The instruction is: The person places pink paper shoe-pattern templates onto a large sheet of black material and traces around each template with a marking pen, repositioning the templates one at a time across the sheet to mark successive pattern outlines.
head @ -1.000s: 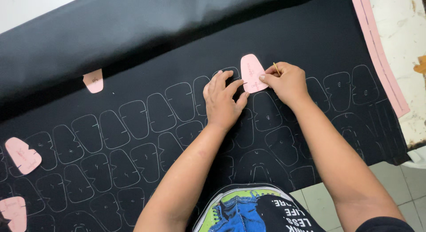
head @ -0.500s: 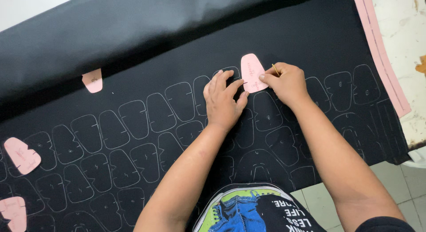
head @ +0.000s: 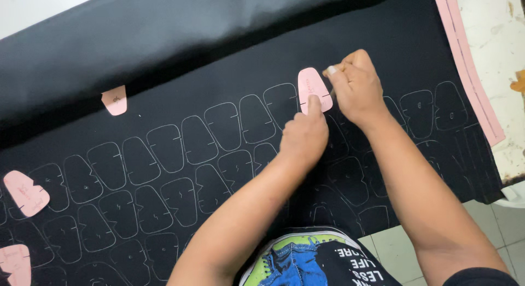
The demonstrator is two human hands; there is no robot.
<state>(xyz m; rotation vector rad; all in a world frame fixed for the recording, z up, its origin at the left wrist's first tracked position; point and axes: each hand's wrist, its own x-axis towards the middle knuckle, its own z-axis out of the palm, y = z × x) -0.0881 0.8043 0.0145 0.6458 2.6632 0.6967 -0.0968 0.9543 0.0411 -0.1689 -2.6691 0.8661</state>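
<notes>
A pink cut-out template point(head: 313, 86) lies flat on a black sheet point(head: 219, 56) covered with several pale traced outlines. My left hand point(head: 303, 135) has its fingers curled and pins the template's lower edge down with one fingertip. My right hand point(head: 358, 86) is closed at the template's upper right edge. It pinches a small marking tool whose pale tip point(head: 331, 70) touches the sheet beside the template. My shoe point(head: 306, 261) shows at the bottom.
A second pink template point(head: 115, 100) lies at the fold of the black sheet, and two others point(head: 24, 193) point(head: 15, 264) lie at the left edge. Long pink strips point(head: 470, 67) run down the right side on a worn white tabletop point(head: 492, 23). Tiled floor point(head: 492, 226) shows lower right.
My left hand shifted right and curled from spread fingers to one fingertip on the template's lower edge. My right hand moved slightly up along the template's right side.
</notes>
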